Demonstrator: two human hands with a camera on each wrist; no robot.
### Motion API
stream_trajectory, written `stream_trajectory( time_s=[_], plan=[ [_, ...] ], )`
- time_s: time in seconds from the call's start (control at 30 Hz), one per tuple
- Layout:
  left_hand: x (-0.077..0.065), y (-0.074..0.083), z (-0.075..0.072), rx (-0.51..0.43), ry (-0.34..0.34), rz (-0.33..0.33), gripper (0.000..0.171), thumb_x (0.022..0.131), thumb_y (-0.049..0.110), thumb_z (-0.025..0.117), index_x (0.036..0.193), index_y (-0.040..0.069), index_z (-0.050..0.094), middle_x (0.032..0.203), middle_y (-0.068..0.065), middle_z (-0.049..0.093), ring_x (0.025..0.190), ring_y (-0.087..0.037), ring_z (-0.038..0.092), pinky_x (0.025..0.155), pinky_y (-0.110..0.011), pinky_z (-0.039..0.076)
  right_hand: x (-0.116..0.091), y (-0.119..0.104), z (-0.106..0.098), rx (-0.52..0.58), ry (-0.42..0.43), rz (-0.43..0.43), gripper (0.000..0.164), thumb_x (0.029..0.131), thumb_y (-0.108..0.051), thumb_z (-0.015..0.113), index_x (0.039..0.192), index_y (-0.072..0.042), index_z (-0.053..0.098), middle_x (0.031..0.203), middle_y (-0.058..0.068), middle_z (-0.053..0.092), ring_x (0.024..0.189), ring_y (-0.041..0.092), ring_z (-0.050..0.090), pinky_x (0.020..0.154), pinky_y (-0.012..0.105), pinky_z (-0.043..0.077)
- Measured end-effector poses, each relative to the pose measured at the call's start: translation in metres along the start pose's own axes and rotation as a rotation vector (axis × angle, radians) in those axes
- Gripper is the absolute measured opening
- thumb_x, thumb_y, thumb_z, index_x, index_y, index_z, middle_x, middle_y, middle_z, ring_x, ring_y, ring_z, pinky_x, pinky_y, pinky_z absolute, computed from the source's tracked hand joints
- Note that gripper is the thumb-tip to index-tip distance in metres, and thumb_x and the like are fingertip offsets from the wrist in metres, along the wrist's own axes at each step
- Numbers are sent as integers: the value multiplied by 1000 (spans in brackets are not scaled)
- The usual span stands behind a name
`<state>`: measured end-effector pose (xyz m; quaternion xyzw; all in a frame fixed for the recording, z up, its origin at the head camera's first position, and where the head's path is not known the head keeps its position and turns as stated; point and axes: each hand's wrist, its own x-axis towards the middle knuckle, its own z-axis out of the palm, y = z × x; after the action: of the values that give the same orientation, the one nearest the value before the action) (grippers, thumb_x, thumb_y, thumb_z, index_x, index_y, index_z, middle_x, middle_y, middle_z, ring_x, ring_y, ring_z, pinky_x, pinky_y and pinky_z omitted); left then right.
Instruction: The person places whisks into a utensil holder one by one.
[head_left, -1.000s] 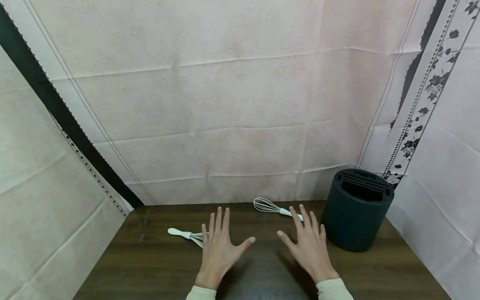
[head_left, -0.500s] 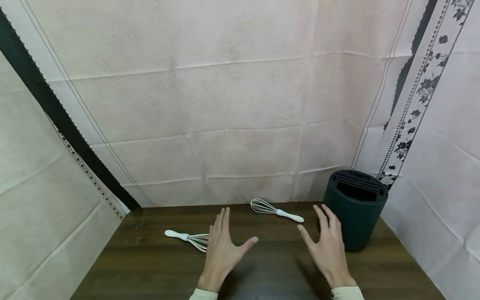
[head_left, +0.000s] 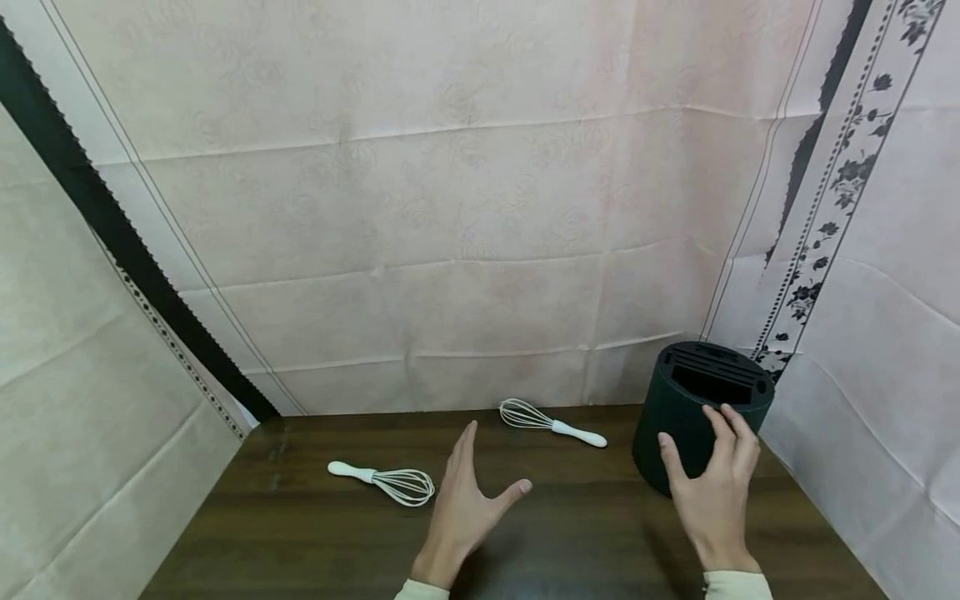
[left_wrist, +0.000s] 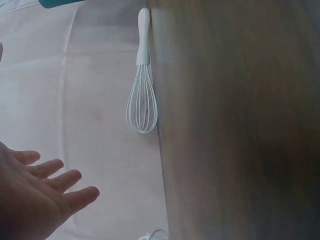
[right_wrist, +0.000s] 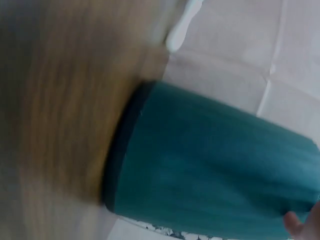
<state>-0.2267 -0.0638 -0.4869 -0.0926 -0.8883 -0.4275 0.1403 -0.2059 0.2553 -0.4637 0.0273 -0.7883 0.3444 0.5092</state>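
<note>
My right hand (head_left: 716, 492) is in front of the dark green knife block (head_left: 660, 433), thumb and fingers spread before its side. In the right wrist view, fingertips (right_wrist: 295, 225) lie close to the green side; contact cannot be told. My left hand (head_left: 468, 508) hovers over the table with straight fingers and thumb apart, holding nothing. Just left of it lies one white whisk (head_left: 367, 476), handle pointing left. Another white whisk (head_left: 558, 427) lies farther back, handle towards the block. In the left wrist view that whisk (left_wrist: 143, 50) shows whole, apart from the hand.
The dark wooden table (head_left: 300, 542) ends at a pale cloth (head_left: 480, 333) hung behind it. More cloth (head_left: 862, 433) hangs at the right, close to the block. Slots and a wide opening mark the block's top (head_left: 712, 383).
My right hand has moved right, from the middle of the table to the front of the knife block. My left hand has shifted slightly right, uncovering the left whisk's wires.
</note>
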Motion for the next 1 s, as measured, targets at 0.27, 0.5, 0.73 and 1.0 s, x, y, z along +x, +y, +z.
stream_trajectory(
  time_s=[0.27, 0.5, 0.73, 1.0],
  plan=[
    [-2, 6, 14, -106, -53, 39, 110, 82, 75, 76, 169, 34, 20, 171, -7, 30, 154, -39, 34, 112, -69, 41, 25, 19, -16, 31, 31, 100, 75, 93, -15, 80, 156, -1, 42, 164, 26, 27, 151, 43, 26, 124, 61, 24],
    [-1, 11, 25, -197, -84, 66, 107, 85, 69, 77, 168, 32, 22, 171, -6, 31, 153, -39, 35, 113, -68, 39, 44, 34, -25, 58, -46, 224, 73, 101, -24, 72, 161, -6, 35, 169, 17, 22, 155, 38, 24, 126, 62, 19],
    [3, 15, 38, -293, -99, 68, 100, 88, 60, 79, 167, 27, 27, 168, -2, 37, 154, -34, 36, 118, -64, 35, 59, 47, -27, 114, -100, 355, 72, 106, -30, 62, 166, -16, 25, 170, 12, 20, 155, 34, 22, 128, 58, 15],
    [9, 27, 52, -352, -127, 80, 94, 90, 55, 80, 165, 25, 33, 165, 0, 42, 151, -28, 40, 119, -59, 36, 64, 61, -28, 162, -211, 416, 71, 111, -30, 50, 169, -15, 11, 173, 19, 9, 159, 39, 8, 128, 61, 5]
  ],
)
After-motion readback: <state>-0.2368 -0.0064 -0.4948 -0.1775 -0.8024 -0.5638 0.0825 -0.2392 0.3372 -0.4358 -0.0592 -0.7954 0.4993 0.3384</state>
